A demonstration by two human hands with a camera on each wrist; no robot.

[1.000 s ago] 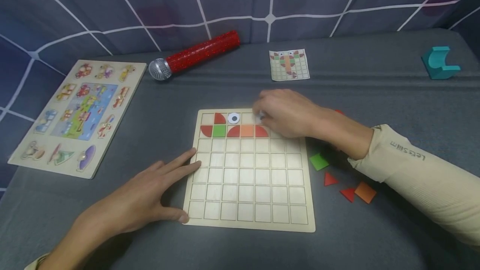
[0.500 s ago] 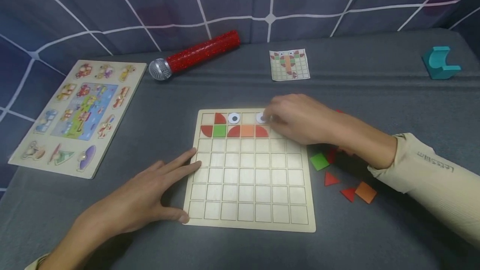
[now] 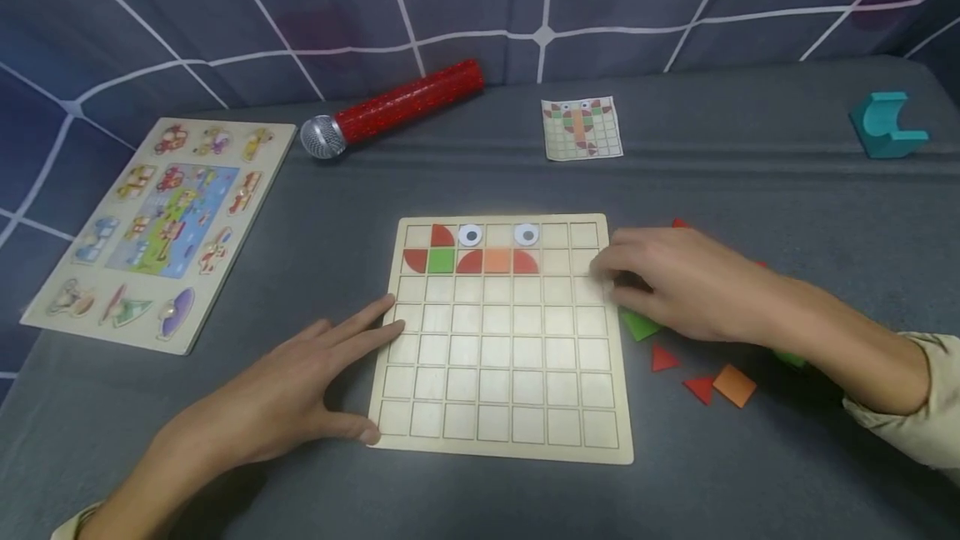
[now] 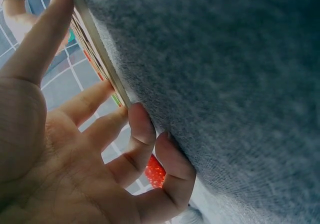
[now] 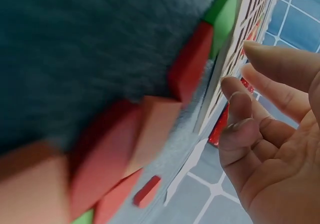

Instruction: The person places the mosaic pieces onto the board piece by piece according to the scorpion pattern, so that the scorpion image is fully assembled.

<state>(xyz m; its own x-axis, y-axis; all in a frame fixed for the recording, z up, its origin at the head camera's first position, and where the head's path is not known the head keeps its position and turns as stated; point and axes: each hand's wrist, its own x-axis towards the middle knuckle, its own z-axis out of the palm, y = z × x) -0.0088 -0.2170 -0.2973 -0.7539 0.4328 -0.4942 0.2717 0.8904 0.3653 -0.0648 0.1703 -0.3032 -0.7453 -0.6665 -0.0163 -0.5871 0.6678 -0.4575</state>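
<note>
A wooden grid board [image 3: 495, 357] lies on the grey cloth. In its top two rows sit two white eye tiles [image 3: 527, 234], red quarter-circle tiles [image 3: 442, 236], a green square tile [image 3: 440, 261] and an orange square tile [image 3: 496, 261]. My left hand [image 3: 281, 390] touches the board's left edge, thumb and fingers spread. Over the board's right edge hovers my right hand [image 3: 682, 286]. In the right wrist view its thumb and fingers [image 5: 240, 134] are apart, loosely bent, holding nothing. Below it lie loose tiles: a green one [image 3: 639, 325] and red ones [image 5: 192, 64], partly hidden.
Right of the board lie a red triangle tile [image 3: 663, 358] and an orange square tile [image 3: 734, 386]. Behind stand a pattern card [image 3: 582, 144], a red microphone [image 3: 408, 107] and a teal holder [image 3: 885, 127]. A picture puzzle board [image 3: 161, 232] lies at left.
My right hand has let go of the second eye tile in the top row and moved right and toward me, to the board's right edge. The left hand has stayed put.
</note>
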